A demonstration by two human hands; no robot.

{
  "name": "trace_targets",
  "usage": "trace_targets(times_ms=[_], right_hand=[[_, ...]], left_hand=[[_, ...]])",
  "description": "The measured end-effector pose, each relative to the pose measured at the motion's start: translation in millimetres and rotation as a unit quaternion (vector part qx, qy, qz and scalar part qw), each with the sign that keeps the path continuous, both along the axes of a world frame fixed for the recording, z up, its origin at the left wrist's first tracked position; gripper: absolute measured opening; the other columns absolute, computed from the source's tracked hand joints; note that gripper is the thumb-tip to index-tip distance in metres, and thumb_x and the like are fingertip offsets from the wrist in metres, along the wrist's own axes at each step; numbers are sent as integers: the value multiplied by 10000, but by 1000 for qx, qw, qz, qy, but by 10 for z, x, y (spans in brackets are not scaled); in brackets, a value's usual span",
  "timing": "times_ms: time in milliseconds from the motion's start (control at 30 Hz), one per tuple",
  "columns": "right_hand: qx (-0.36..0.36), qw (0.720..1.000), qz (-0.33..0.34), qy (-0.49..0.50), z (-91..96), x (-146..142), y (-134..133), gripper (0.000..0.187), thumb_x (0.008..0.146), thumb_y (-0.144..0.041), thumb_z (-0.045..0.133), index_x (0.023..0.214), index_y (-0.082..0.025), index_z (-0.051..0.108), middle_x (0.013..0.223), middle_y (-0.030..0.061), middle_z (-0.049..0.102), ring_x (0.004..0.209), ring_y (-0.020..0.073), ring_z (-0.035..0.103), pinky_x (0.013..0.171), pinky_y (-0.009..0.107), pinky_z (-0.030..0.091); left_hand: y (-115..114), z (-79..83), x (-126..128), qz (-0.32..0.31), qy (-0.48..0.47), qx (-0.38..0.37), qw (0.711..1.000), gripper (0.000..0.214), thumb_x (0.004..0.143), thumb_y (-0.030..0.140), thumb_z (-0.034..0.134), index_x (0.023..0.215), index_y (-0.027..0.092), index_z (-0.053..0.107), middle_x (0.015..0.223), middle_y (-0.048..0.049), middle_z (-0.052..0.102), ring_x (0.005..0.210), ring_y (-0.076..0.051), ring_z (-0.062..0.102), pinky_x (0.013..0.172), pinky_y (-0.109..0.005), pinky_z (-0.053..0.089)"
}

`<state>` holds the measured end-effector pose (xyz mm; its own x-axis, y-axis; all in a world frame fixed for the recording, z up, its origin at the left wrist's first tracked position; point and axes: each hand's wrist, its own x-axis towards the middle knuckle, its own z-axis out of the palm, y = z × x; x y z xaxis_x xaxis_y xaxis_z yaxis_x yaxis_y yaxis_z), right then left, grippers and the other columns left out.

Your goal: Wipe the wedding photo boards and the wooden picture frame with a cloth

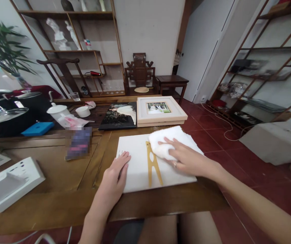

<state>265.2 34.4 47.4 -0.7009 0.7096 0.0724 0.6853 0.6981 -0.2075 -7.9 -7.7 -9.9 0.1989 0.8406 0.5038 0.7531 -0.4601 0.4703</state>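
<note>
Here, one white cloth (177, 133), likely soft, light, best bunched; right hand (186, 157) holds it, fingers forward. Beneath, on tabletop (66, 181), one white board (135, 145), seemingly stiff, best edge-held; left hand (114, 174), fingers flat atop.

The single view looks out from the person's head, facing forward and tipped down across the wooden tabletop (59, 178), with the left hand (116, 172) and right hand (183, 154) close below it. Its wide sweep runs from the person's lap (160, 228) at the near edge to a far chair (139, 69), with left shelving (92, 15) and right shelving (274, 48) slanting outward.
</note>
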Motion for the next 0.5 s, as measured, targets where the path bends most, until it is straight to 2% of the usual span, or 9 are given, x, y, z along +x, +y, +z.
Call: trace_targets(times_ms=[67,133,233,300,400,500], right_hand=[[38,999,0,21,-98,-63,243,195,879,-203,466,900,-114,639,1421,152,401,1370,317,211,1109,504,226],[65,997,-5,29,-171,-105,390,213,882,-198,458,943,-108,641,1413,154,413,1363,321,230,1104,518,225],[73,997,-16,10,-204,-131,386,224,831,-118,469,969,-83,641,1424,180,386,1361,339,225,1096,545,218],[61,998,-15,-15,-169,-132,225,234,801,-83,471,959,-65,643,1431,203,361,1359,357,216,1088,557,224],[36,998,5,-53,-52,-110,-197,239,752,-36,481,921,-64,648,1433,220,346,1357,369,207,1079,554,252],[7,997,42,-65,86,-39,-638,248,719,-32,509,905,-106,655,1427,188,374,1349,359,240,1081,536,276]], left_hand=[[-5,7,1,1,1,-3,1000,319,895,227,432,1119,110,628,1223,-141,617,1176,-242,547,1018,-441,425],[-12,12,1,5,2,-8,1000,318,895,226,432,1120,115,627,1224,-136,617,1179,-237,545,1022,-434,423],[-20,14,2,8,1,-14,1000,323,897,227,427,1125,113,626,1230,-136,614,1184,-233,541,1030,-420,416],[-20,11,3,9,-2,-16,1000,326,897,230,427,1126,112,626,1232,-136,613,1190,-234,534,1035,-418,410],[-16,3,0,8,-7,-16,1000,323,895,236,430,1124,124,629,1231,-127,616,1193,-237,531,1035,-427,409],[-13,-3,-4,7,-10,-17,1000,314,894,240,434,1120,151,632,1231,-112,618,1190,-234,534,1029,-434,415]])
